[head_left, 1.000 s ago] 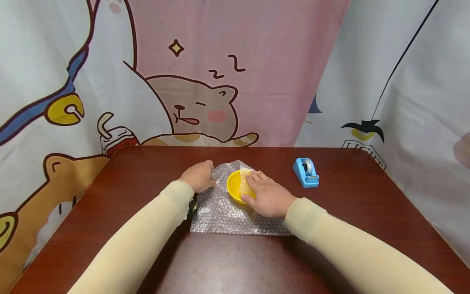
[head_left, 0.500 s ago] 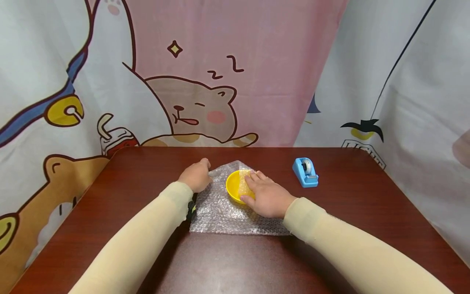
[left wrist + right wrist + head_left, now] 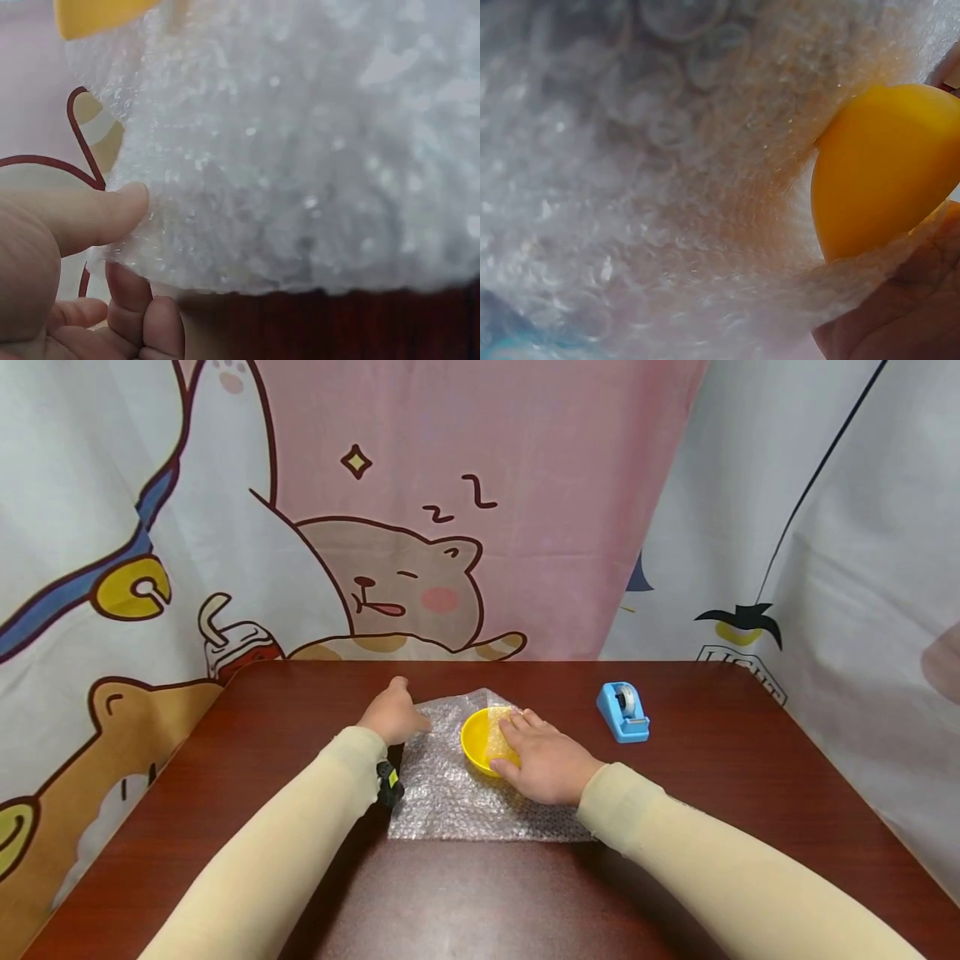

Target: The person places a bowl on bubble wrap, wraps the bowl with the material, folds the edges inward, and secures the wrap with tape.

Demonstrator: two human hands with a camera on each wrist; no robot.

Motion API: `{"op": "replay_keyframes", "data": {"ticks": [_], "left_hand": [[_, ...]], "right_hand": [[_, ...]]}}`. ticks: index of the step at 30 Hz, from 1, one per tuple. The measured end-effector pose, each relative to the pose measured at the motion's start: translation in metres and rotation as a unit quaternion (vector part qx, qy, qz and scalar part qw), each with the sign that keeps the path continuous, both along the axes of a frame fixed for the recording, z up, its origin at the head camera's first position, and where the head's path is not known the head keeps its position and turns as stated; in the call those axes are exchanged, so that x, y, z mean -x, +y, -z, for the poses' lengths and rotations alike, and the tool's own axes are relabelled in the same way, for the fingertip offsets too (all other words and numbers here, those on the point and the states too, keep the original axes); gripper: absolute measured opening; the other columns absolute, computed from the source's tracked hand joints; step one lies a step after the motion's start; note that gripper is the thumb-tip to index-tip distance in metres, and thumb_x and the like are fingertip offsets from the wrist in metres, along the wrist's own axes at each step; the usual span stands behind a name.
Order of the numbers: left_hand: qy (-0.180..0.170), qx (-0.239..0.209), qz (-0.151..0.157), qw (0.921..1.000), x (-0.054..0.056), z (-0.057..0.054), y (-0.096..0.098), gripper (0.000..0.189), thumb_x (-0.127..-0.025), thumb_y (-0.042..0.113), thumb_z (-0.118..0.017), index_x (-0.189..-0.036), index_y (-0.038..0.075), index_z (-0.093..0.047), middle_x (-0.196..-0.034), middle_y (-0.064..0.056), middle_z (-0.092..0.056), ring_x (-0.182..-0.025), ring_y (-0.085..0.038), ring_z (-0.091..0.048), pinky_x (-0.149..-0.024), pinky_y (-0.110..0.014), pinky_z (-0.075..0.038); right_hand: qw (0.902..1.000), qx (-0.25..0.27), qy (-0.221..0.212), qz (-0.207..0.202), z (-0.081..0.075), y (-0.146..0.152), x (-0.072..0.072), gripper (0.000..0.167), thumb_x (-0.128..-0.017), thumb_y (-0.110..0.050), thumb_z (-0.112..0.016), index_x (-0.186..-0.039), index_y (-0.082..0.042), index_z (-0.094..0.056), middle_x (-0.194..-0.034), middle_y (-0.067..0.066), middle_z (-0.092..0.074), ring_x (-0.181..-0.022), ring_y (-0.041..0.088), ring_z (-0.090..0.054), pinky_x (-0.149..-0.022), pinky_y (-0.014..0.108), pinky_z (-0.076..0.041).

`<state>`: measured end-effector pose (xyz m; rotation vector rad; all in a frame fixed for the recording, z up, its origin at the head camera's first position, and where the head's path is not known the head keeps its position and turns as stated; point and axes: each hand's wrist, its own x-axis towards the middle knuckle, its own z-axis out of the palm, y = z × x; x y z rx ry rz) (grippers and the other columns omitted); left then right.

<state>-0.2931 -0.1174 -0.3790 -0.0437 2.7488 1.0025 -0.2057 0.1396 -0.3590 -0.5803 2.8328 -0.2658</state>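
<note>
A yellow bowl [image 3: 477, 745] sits on a sheet of clear bubble wrap [image 3: 446, 797] in the middle of the table. One flap of the wrap is folded over the bowl's right side. My right hand [image 3: 553, 765] rests on that flap with its fingers straight, pressing it to the bowl. At the sheet's left corner, my left hand [image 3: 393, 713] pinches the wrap; the left wrist view shows the thumb [image 3: 124, 214] on top and curled fingers beneath. In the right wrist view the bowl's smooth outer side [image 3: 889, 176] shows beside the wrap.
A light blue tape dispenser [image 3: 624, 713] with a roll in it stands to the right, beyond my right hand. The brown table [image 3: 480, 893] ends at a curtain [image 3: 555, 510] with cartoon prints. A black device [image 3: 389, 782] is worn at my left wrist.
My left hand has moved a little to the left along with the edge of the bubble wrap. The right hand stays on the flap over the bowl.
</note>
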Motion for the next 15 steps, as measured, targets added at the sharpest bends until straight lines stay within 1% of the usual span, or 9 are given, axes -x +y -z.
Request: {"op": "replay_keyframes", "data": {"ticks": [2,4,6,10,13,15], "left_hand": [[-0.006,-0.007,-0.004,1.0000,0.0011,-0.0005,-0.0024,0.102,-0.090,0.022,-0.083,-0.164,-0.001,-0.017,-0.157,-0.026,-0.049,-0.131,-0.043,-0.061,-0.109,-0.058,-0.052],[-0.006,-0.008,-0.006,0.9999,0.0019,-0.0011,-0.0041,0.102,-0.090,0.024,-0.083,-0.164,-0.003,-0.018,-0.158,-0.027,-0.047,-0.132,-0.044,-0.060,-0.109,-0.058,-0.052],[-0.006,-0.010,-0.010,0.9999,0.0034,-0.0013,-0.0053,0.100,-0.091,0.025,-0.083,-0.163,-0.004,-0.021,-0.160,-0.027,-0.045,-0.134,-0.044,-0.059,-0.110,-0.058,-0.051],[0.001,-0.018,-0.011,0.9998,0.0017,-0.0033,-0.0050,0.091,-0.092,0.025,-0.082,-0.160,-0.006,-0.030,-0.161,-0.026,-0.043,-0.138,-0.044,-0.055,-0.113,-0.057,-0.049],[0.002,-0.049,-0.012,0.9987,-0.0003,-0.0044,-0.0041,0.086,-0.092,0.023,-0.078,-0.160,-0.006,-0.033,-0.163,-0.025,-0.041,-0.141,-0.043,-0.052,-0.115,-0.057,-0.047],[0.002,-0.077,-0.009,0.9970,-0.0011,-0.0045,-0.0038,0.086,-0.093,0.021,-0.076,-0.161,-0.005,-0.030,-0.164,-0.024,-0.040,-0.142,-0.043,-0.050,-0.116,-0.057,-0.046]], "right_hand": [[1.0000,0.000,0.000,0.000,0.0000,-0.0001,0.0000,0.081,-0.107,-0.054,-0.048,-0.167,-0.005,-0.026,-0.175,0.015,-0.022,-0.164,0.036,-0.016,-0.133,0.050,-0.017],[1.0000,-0.001,0.001,0.000,-0.0001,-0.0002,-0.0001,0.081,-0.107,-0.054,-0.048,-0.167,-0.005,-0.026,-0.175,0.015,-0.022,-0.164,0.036,-0.016,-0.133,0.050,-0.017],[1.0000,-0.001,0.002,-0.001,-0.0003,-0.0003,-0.0003,0.081,-0.107,-0.054,-0.049,-0.167,-0.005,-0.027,-0.175,0.015,-0.022,-0.164,0.037,-0.016,-0.133,0.050,-0.017],[1.0000,-0.001,0.003,-0.001,-0.0003,-0.0002,-0.0007,0.080,-0.107,-0.054,-0.049,-0.166,-0.005,-0.027,-0.175,0.015,-0.022,-0.164,0.037,-0.016,-0.133,0.051,-0.017],[1.0000,-0.002,0.003,-0.001,0.0003,-0.0004,-0.0008,0.080,-0.107,-0.054,-0.049,-0.167,-0.005,-0.027,-0.175,0.015,-0.022,-0.164,0.037,-0.016,-0.133,0.050,-0.017],[1.0000,-0.003,0.002,-0.001,0.0002,-0.0005,-0.0008,0.081,-0.107,-0.055,-0.048,-0.167,-0.006,-0.026,-0.175,0.015,-0.022,-0.164,0.037,-0.016,-0.133,0.050,-0.017]]}}
